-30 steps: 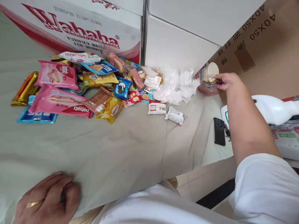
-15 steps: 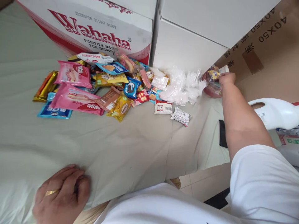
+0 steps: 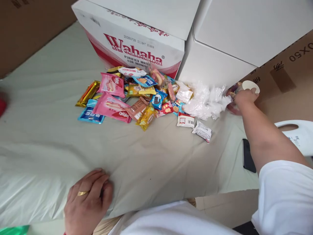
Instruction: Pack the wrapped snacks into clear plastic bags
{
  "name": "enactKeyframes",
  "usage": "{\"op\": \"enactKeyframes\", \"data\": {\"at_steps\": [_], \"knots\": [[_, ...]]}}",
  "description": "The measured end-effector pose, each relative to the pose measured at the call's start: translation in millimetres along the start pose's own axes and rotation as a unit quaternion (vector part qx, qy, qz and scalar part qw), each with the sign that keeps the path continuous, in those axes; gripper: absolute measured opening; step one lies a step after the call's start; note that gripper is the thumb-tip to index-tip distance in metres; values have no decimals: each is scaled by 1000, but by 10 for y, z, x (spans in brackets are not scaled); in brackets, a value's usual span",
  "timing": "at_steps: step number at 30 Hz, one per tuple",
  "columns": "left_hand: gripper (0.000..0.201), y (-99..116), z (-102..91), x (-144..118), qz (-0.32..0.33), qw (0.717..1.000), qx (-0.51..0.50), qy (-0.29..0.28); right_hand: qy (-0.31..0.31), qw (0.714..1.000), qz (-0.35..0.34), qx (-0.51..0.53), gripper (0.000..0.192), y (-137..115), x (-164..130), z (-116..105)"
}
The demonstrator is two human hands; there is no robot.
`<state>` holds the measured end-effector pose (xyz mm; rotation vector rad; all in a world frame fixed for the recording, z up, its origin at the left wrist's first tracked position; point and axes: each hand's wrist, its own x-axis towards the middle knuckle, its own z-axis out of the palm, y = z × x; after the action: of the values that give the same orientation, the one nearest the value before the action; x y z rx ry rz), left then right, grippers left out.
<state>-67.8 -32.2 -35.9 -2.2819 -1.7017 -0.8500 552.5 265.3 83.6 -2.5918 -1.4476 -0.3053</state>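
My right hand (image 3: 245,98) reaches to the far right of the table, its fingers closed on a white paper cup (image 3: 251,86). Under and beside it sits a clear, reddish container (image 3: 233,109) with small packets, partly covered by the hand. Crumpled clear plastic bags (image 3: 207,101) lie just left of it. My left hand (image 3: 89,197) rests on the cloth near the front edge, fingers curled in, a gold ring on one; nothing shows in it. A heap of wrapped snacks spreads across the middle, with pink wafer packs (image 3: 112,106) and a blue cookie packet (image 3: 158,99).
Behind the snacks stand a Wahaha water carton (image 3: 137,49) and white boxes (image 3: 217,62). A brown carton (image 3: 283,81) is at the right. A black phone (image 3: 248,155) and a white plastic jug (image 3: 299,135) lie near my right arm. Greenish cloth (image 3: 146,156) covers the table.
The view has swung left, so everything sits further right. The cup in my right hand has tipped and shows more of its round end. My left hand stays on the cloth.
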Motion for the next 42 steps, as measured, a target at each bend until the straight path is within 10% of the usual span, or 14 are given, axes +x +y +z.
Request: {"op": "enactKeyframes", "data": {"at_steps": [8, 12, 15, 18, 24, 30, 32, 35, 38, 42], "knots": [[19, 15, -4, 26, 30, 999, -2, 10, 58, 998, 19, -8, 26, -14, -213, -146], [19, 21, -4, 24, 28, 1000, -5, 11, 110, 974, -94, 173, 41, -411, -491, -395], [19, 20, -2, 23, 30, 999, 0, 14, -11, 940, -259, 224, 33, -923, -777, -510], [18, 25, -3, 19, 29, 999, 3, 12, -162, 915, -364, 64, 24, -1494, -1014, -436], [17, 30, -4, -15, 22, 1000, -15, 8, -192, 918, -327, -114, 24, -2122, -1202, -49], [21, 13, -50, -54, -3, 995, -96, 23, -149, 944, -244, 166, 5, -1864, -1236, -377], [21, 59, -102, -47, -49, 987, -150, 32, -185, 893, -202, 356, 10, -1699, -1477, -588], [15, 214, -177, 34, -128, 965, -226, 26, -331, 714, -101, 609, 30, -1517, -2119, -760], [2, 430, -169, 245, -164, 920, -353, -30, -458, 571, 1, 681, 40, -1466, -2862, -675], [21, 671, 22, 662, -183, 839, -503, -102, -525, 465, 103, 705, 36, -1528, -3528, -396]]}}
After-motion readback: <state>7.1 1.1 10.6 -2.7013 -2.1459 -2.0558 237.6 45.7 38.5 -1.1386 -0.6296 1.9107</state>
